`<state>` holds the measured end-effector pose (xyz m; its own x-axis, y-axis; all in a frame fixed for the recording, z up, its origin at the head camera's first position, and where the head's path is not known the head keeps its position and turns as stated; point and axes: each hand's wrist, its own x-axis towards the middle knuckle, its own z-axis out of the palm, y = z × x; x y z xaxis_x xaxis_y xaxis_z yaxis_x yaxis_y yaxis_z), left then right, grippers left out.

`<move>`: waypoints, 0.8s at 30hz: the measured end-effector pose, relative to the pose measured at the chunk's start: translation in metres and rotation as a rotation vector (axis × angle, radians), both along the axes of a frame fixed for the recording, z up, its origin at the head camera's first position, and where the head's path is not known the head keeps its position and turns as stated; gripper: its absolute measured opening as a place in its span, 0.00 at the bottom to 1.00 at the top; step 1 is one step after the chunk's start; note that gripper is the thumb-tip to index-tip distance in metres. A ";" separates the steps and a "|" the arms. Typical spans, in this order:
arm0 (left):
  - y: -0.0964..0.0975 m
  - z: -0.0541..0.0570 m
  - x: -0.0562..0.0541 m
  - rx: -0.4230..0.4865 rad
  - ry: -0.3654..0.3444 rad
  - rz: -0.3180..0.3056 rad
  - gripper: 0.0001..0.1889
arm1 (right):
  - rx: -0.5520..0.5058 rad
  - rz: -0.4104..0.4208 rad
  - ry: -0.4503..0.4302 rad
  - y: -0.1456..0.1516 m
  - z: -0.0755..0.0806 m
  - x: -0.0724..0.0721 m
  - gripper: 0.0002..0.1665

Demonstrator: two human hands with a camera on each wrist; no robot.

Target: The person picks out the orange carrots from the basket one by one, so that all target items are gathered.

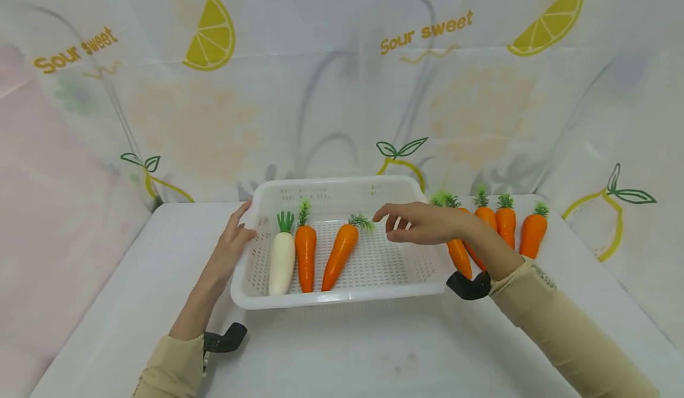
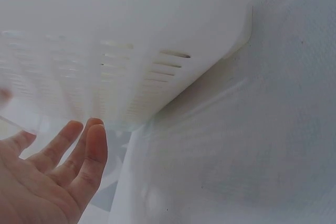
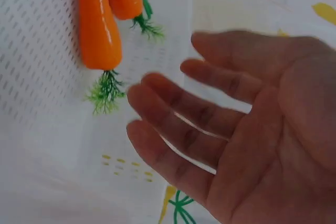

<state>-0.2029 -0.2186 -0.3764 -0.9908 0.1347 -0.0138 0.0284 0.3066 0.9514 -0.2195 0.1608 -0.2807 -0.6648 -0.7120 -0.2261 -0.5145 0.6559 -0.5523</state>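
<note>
A white perforated basket (image 1: 342,296) sits mid-table and holds a white radish (image 1: 282,262) and two orange carrots (image 1: 306,256) (image 1: 339,255). My left hand (image 1: 235,236) rests open against the basket's left wall (image 2: 131,77), fingers (image 2: 89,145) straight beside it. My right hand (image 1: 411,223) hovers empty over the basket's right half, fingers loosely spread, just right of the nearer carrot's green top (image 3: 105,92). In the right wrist view the palm (image 3: 247,124) is bare, with that carrot (image 3: 97,24) lying beyond the fingertips.
Several more carrots (image 1: 504,226) lie in a row on the white table (image 1: 342,350) right of the basket, partly behind my right forearm. A lemon-print cloth backdrop (image 1: 342,89) encloses the back and sides.
</note>
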 end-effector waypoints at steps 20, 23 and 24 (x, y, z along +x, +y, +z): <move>0.000 0.000 -0.001 -0.014 -0.004 0.003 0.32 | 0.236 0.049 -0.437 -0.071 -0.022 -0.032 0.35; 0.000 -0.001 -0.001 -0.020 0.001 0.000 0.32 | 0.255 0.029 -0.506 -0.079 -0.029 -0.034 0.36; 0.000 -0.001 -0.001 -0.019 0.001 0.001 0.32 | 0.271 0.027 -0.519 -0.081 -0.031 -0.035 0.37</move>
